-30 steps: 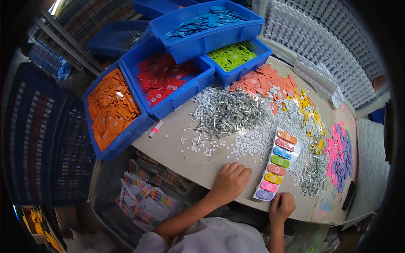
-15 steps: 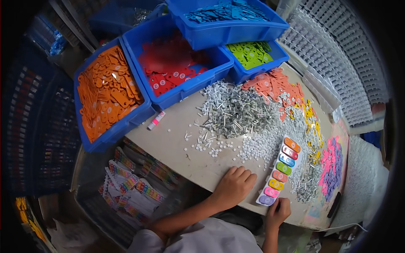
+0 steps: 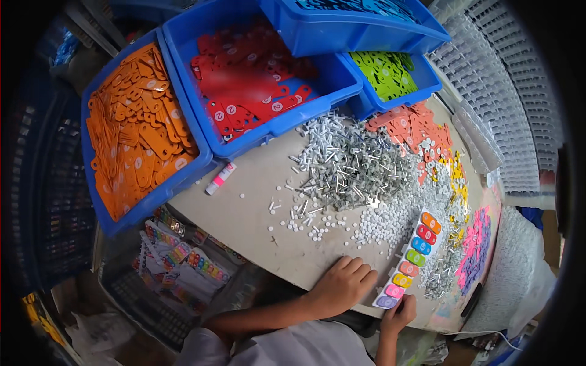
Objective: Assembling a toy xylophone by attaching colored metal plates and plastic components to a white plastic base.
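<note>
A white strip with a row of coloured rounded plates, orange at the far end and purple at the near end, slants over the front right of the table. My right hand is closed on its near end, thumb against the edge by the purple plate. Small white pegs stick out along the strip's left side. Just left of the strip, my left hand is closed with curled fingers at the table's front edge; whatever its fingers may hold is hidden. Small white discs and a heap of metal pins lie beyond the hands.
Blue bins hold orange tags, red tags, green tags and blue tags. Salmon, yellow, pink and purple pieces lie rightward. A pink-and-white tube lies by the bins. Below left, a crate contains finished-looking coloured strips.
The whole view has shifted, with the bins now larger and further left. The strip's tilt has changed slightly, and its left side shows more. Both hands stay closed beside it.
</note>
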Demonstrator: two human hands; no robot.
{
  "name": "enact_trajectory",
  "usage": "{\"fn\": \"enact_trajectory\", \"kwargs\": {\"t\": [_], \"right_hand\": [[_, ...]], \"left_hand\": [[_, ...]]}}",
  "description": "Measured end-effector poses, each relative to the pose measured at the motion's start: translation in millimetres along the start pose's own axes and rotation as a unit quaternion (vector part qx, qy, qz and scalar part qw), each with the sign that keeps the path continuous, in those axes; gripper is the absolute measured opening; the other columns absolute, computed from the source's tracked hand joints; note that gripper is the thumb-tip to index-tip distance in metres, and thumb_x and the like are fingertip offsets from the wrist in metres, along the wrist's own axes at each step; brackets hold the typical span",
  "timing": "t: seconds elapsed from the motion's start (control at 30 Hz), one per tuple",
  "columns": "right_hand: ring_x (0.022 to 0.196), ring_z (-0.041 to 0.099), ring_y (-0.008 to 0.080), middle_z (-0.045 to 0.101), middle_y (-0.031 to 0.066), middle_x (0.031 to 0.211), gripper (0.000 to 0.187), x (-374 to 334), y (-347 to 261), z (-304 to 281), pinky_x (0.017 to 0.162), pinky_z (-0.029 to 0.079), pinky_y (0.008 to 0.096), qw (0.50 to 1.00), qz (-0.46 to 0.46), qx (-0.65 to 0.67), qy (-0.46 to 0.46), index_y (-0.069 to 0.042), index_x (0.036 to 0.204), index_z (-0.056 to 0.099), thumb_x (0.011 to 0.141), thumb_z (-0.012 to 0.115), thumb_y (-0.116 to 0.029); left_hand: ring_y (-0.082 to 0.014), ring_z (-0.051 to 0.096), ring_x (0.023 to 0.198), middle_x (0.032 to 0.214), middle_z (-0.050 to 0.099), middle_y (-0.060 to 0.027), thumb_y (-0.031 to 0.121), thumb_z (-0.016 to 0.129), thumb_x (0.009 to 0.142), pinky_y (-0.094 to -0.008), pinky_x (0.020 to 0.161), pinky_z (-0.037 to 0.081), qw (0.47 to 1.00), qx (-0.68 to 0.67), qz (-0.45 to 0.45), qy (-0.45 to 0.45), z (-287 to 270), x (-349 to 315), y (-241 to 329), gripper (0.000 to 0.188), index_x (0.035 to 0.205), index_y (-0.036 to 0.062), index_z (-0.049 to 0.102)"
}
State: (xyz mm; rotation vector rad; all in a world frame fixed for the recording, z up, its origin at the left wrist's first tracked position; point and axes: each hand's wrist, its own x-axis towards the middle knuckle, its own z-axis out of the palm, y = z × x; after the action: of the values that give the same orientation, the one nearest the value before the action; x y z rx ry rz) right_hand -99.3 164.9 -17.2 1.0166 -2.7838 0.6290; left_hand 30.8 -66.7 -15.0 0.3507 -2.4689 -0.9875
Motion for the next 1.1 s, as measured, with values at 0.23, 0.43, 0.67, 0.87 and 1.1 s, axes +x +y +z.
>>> {"fn": "enact_trajectory", "kwargs": {"t": [0.23, 0.43, 0.67, 0.87, 1.1], "right_hand": [[0.058, 0.048, 0.0312, 0.045, 0.014, 0.071, 0.02, 2, -1, 0, 0.054, 0.034, 0.0425, 0.999, -0.03, -0.005, 0.01, 0.001, 0.082, 0.05, 0.098, 0.061, -0.006], [0.059, 0.05, 0.0336, 0.048, 0.0142, 0.071, 0.019, 4, -5, 1, 0.054, 0.035, 0.0447, 1.0, -0.016, 0.0, 0.017, 0.0, 0.08, 0.052, 0.095, 0.063, -0.006], [0.061, 0.053, 0.0355, 0.051, 0.0142, 0.072, 0.015, 6, -2, 0, 0.055, 0.037, 0.0466, 0.999, -0.03, 0.005, 0.019, -0.001, 0.078, 0.054, 0.087, 0.066, -0.001], [0.061, 0.054, 0.0353, 0.053, 0.0141, 0.071, 0.017, 10, -7, -2, 0.055, 0.038, 0.0472, 0.999, -0.032, 0.031, 0.028, -0.002, 0.076, 0.055, 0.086, 0.069, -0.001], [0.061, 0.054, 0.035, 0.054, 0.0139, 0.071, 0.017, 13, -7, -4, 0.055, 0.039, 0.0469, 0.997, -0.048, 0.055, 0.028, -0.002, 0.076, 0.057, 0.085, 0.071, -0.002]], "left_hand": [[-0.0206, 0.055, 0.088, 0.085, 0.051, -0.0031, 0.015, 0.064, 0.086, -0.0349, 0.08, 0.044, 1.0, -0.005, 0.006, -0.018, 0, 3, 1, 0.011, 0.095, 0.0105, 0.06], [-0.0208, 0.055, 0.088, 0.086, 0.052, -0.0024, 0.018, 0.071, 0.086, -0.0357, 0.081, 0.044, 1.0, 0.008, 0.0, -0.03, -1, 3, 1, 0.016, 0.097, 0.0114, 0.062], [-0.0212, 0.056, 0.088, 0.087, 0.055, -0.0019, 0.016, 0.073, 0.086, -0.0365, 0.081, 0.045, 1.0, 0.02, -0.002, -0.022, 2, 4, 2, 0.017, 0.1, 0.0109, 0.065], [-0.0214, 0.057, 0.084, 0.084, 0.057, -0.0021, 0.014, 0.075, 0.088, -0.0364, 0.078, 0.045, 0.999, 0.041, 0.001, -0.009, 4, 7, 6, 0.014, 0.098, 0.0096, 0.068], [-0.0262, 0.063, 0.074, 0.08, 0.065, -0.007, 0.001, 0.077, 0.085, -0.0401, 0.07, 0.05, 0.993, -0.052, -0.003, 0.108, -10, 9, 17, 0.012, 0.096, 0.0037, 0.072]]}}
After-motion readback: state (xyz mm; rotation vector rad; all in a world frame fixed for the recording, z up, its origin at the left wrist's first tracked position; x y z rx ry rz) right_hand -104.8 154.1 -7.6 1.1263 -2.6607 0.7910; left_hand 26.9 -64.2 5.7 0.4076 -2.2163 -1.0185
